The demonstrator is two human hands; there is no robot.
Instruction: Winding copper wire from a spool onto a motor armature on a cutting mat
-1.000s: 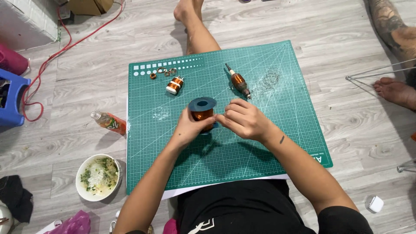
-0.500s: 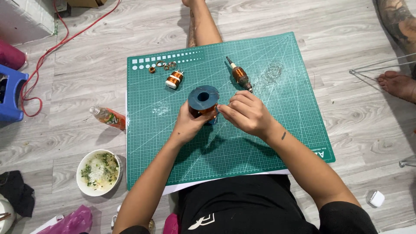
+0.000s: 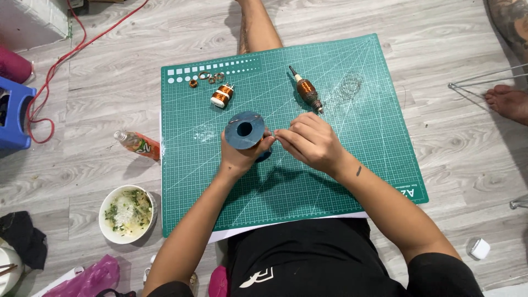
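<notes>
Left hand [image 3: 242,157] wrapped around a blue spool [image 3: 245,130], fingers clamped on its body, round face tipped up toward the camera, apparently to keep the hub steady at mat centre. Right hand [image 3: 311,142] at 3 o'clock of the spool, fingers pinched together just beside its rim, seemingly on a thin wire too fine to make out. All held just above a green cutting mat [image 3: 330,181] spread on the wooden floor, likely to keep small parts from rolling off. At 12 o'clock, a small copper coil [image 3: 220,95] and a few loose rings [image 3: 212,77]; at 1 o'clock, a motor rotor [image 3: 306,91] lying flat. Off the mat at 9 o'clock a small bottle [image 3: 137,144], at 8 o'clock a bowl of food [image 3: 127,214].
</notes>
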